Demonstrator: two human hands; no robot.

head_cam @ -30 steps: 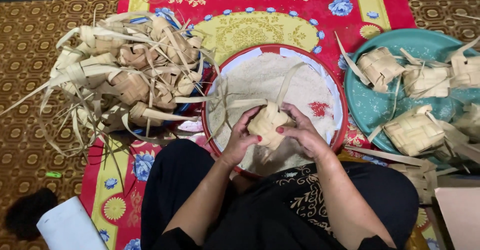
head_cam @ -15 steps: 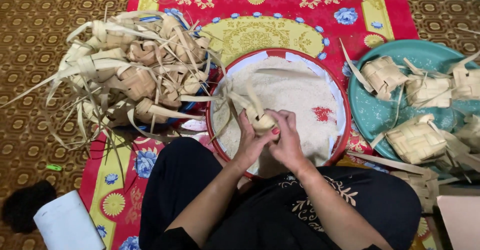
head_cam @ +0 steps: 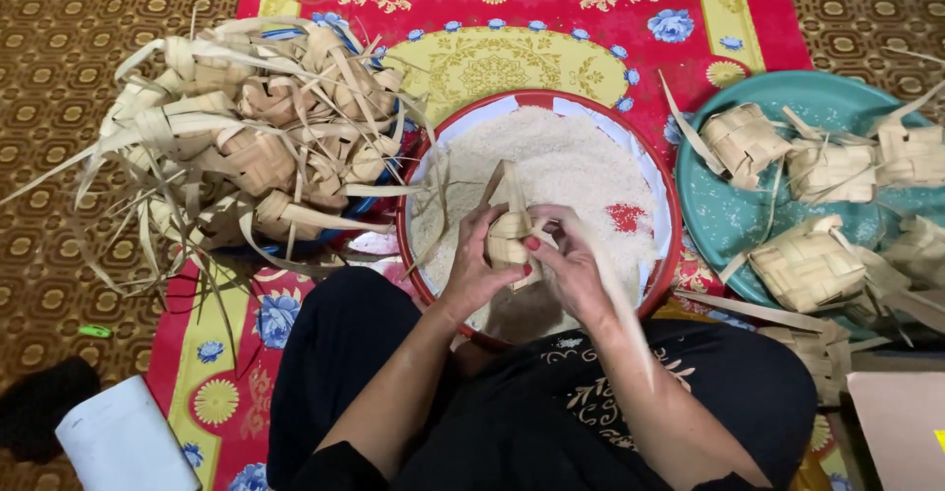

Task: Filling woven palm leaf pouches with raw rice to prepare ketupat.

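Observation:
A woven palm-leaf pouch (head_cam: 509,236) is held upright over a red-rimmed bowl of white rice (head_cam: 551,152). My left hand (head_cam: 474,267) grips its left side. My right hand (head_cam: 569,265) grips its right side, with the thumb pressing at the pouch's opening. Two loose leaf strips stick up from the top of the pouch. Both forearms reach in from the bottom of the head view, above black-clothed knees.
A heap of empty woven pouches with long leaf tails (head_cam: 246,137) lies to the left. A teal tray (head_cam: 733,220) with several woven pouches sits to the right. A red patterned mat (head_cam: 591,29) covers a brown carpet. A white object (head_cam: 118,442) lies at bottom left.
Both hands turned the pouch from lying flat to standing upright and drew close together around it. The view has shifted slightly downward.

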